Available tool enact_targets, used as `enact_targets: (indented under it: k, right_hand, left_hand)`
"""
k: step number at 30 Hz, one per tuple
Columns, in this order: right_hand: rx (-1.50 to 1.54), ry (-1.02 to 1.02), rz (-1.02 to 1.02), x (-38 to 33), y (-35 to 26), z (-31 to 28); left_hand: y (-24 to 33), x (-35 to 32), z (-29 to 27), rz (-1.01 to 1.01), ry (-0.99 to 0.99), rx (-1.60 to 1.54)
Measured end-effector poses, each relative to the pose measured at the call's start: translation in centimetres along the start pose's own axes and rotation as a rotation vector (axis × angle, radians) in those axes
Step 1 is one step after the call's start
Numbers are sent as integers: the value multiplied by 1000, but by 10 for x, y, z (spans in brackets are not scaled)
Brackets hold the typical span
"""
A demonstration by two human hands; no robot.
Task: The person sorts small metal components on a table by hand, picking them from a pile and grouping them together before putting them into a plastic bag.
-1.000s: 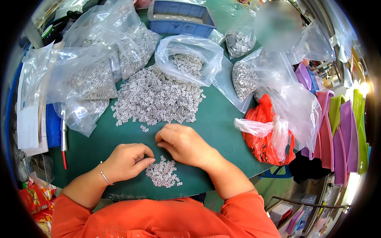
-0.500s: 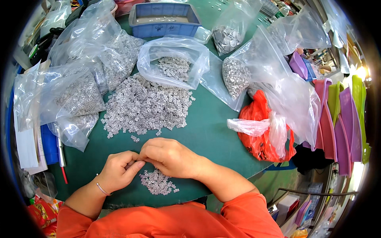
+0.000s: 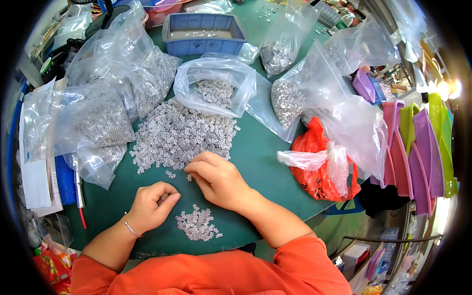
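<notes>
My left hand (image 3: 154, 205) is closed above the green tabletop, thumb against the curled fingers. Whatever lies inside that pinch is hidden. My right hand (image 3: 219, 182) is at the near edge of a large heap of small silvery metal pieces (image 3: 182, 132), its fingers curled together. Right by its fingertips is one small metal piece (image 3: 189, 177); I cannot tell whether it is gripped. Another loose piece (image 3: 170, 174) lies just left of it. Closer to me, between my forearms, sits a smaller pile of the same pieces (image 3: 198, 224).
An open clear bag (image 3: 248, 81) spills onto the heap. Filled clear bags (image 3: 105, 120) crowd the left, others (image 3: 287, 101) the right. Behind stands a blue bin (image 3: 204, 46). A red plastic bag (image 3: 314, 169) lies near the right edge, beside coloured trays (image 3: 425, 157). A red-tipped pen-like tool (image 3: 80, 196) lies left.
My hands have moved apart. The right went forward to the edge of the large heap, while the left stayed nearly in place. A loose piece now shows by the right fingertips.
</notes>
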State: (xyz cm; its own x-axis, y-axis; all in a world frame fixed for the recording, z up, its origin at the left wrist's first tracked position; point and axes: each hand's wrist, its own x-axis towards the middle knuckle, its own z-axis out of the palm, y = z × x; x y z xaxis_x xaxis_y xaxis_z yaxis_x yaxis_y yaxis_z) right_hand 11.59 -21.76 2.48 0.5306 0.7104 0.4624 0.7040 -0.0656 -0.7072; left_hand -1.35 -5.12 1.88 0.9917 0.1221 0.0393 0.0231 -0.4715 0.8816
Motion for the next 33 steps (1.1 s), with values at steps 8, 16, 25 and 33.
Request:
enact_targets:
  k: [8, 16, 25, 33]
  right_hand:
    - [-84, 389, 47, 46, 2, -50]
    - [-819, 566, 96, 195, 123, -222]
    - [-1568, 29, 24, 226, 146, -252]
    - [-1476, -84, -286, 234, 143, -207]
  left_hand:
    - [-4, -1, -1, -55, 14, -89]
    - [-9, 3, 4, -57, 33, -140]
    - [-7, 8, -2, -94, -8, -138]
    - [-9, 8, 2, -79, 55, -113]
